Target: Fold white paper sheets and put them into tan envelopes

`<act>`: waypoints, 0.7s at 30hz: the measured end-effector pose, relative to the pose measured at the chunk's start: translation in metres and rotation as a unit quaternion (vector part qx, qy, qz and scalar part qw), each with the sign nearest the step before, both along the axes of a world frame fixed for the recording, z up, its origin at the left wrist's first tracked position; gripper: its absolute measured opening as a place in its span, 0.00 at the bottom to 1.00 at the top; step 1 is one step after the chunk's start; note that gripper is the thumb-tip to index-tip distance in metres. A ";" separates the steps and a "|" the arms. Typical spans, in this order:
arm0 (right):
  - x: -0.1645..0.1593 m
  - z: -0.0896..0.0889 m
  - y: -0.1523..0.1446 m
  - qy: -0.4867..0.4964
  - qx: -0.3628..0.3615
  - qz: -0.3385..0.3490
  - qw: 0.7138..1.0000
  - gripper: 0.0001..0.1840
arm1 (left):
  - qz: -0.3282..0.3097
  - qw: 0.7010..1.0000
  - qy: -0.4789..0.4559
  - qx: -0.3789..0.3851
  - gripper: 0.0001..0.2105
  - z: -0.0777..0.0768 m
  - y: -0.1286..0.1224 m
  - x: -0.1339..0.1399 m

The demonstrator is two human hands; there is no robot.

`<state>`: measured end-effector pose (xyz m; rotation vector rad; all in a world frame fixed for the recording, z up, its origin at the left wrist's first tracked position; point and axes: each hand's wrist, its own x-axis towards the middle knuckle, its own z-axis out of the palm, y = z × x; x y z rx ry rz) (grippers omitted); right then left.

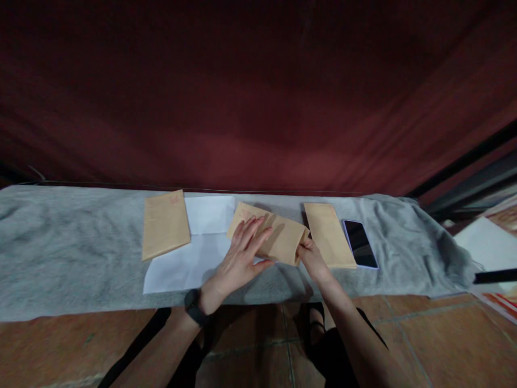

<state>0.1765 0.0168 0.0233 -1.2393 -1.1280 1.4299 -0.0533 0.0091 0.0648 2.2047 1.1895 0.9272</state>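
A brown paper envelope (278, 237) lies at a slant in the middle of the grey cloth, its right end gaping. My left hand (242, 250) rests on its left part, fingers stretched and apart, a dark watch at the wrist. At the gaping end, my right hand (309, 254) grips the envelope's edge, its fingertips partly hidden by the paper. White paper (186, 269) with a crease lies to the left, running beneath another brown envelope (165, 226). To the right sits a third brown envelope (328, 234), close to my right hand.
A phone (361, 244) with a pale purple edge lies beside the right-hand envelope. Grey cloth (72, 248) covers the long narrow surface. Behind it hangs a dark red sheet (258, 108). Tiled floor (404, 334) shows in front, and papers (490, 242) are at the far right.
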 end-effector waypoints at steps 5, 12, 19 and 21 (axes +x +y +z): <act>0.006 0.005 -0.003 0.017 -0.008 0.065 0.998 0.15 | -0.038 0.974 0.198 0.104 0.55 0.000 0.010 -0.006; 0.023 -0.001 0.000 -0.007 -0.028 0.108 0.994 0.14 | -0.104 0.982 0.157 -0.016 0.65 -0.007 0.015 -0.004; 0.031 0.007 -0.002 -0.011 -0.013 0.148 0.989 0.10 | -0.134 0.973 0.186 0.000 0.61 -0.007 0.016 0.003; 0.031 0.008 -0.002 -0.016 -0.010 0.145 0.989 0.10 | -0.123 0.972 0.201 0.022 0.58 -0.007 0.015 0.005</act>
